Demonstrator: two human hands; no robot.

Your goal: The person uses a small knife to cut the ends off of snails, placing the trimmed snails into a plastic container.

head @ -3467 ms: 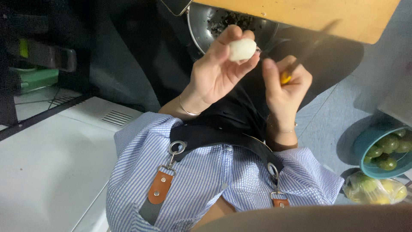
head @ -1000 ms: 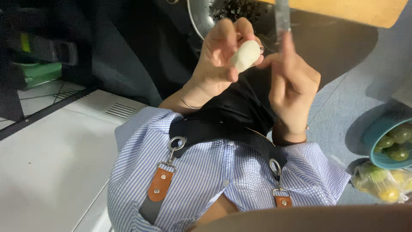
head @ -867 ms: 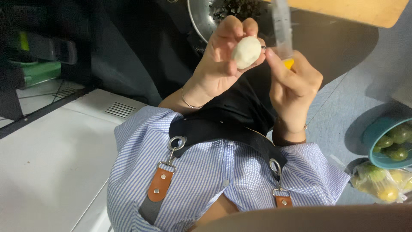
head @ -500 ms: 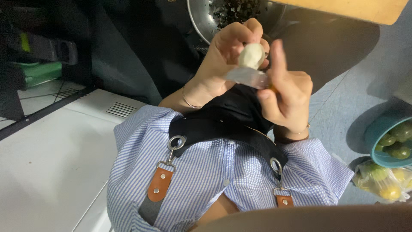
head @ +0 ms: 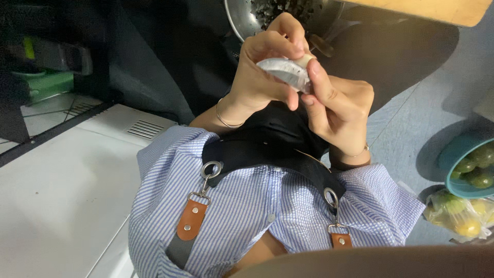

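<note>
Pale white and smooth, a small rounded vegetable [head: 307,61], perhaps a peeled garlic clove or an egg, shows only as a tip at 12 o'clock in the view, mostly hidden behind the flat silvery blade [head: 284,72] that lies across it. The left hand [head: 260,69] is curled closed around the pale thing, fingertips on top and thumb beneath, with a thin bracelet at the wrist. The right hand [head: 337,105] is folded tight around the tool that carries the blade, its thumb pressed along the blade's edge; the handle itself cannot be seen. Both hands meet above a dark apron with metal rings and brown leather tabs, worn over a blue-and-white striped shirt.

Just beyond the hands, at 12 o'clock, stands a metal bowl [head: 242,25] holding dark scraps, and at 1 o'clock runs the edge of a wooden board [head: 437,7]. At 3 o'clock a teal bowl [head: 455,154] holds green fruit, with a clear bag of yellow-green fruit [head: 460,216] at 4 o'clock, both on a blue-grey floor. A white appliance top [head: 62,190] fills 8 o'clock.
</note>
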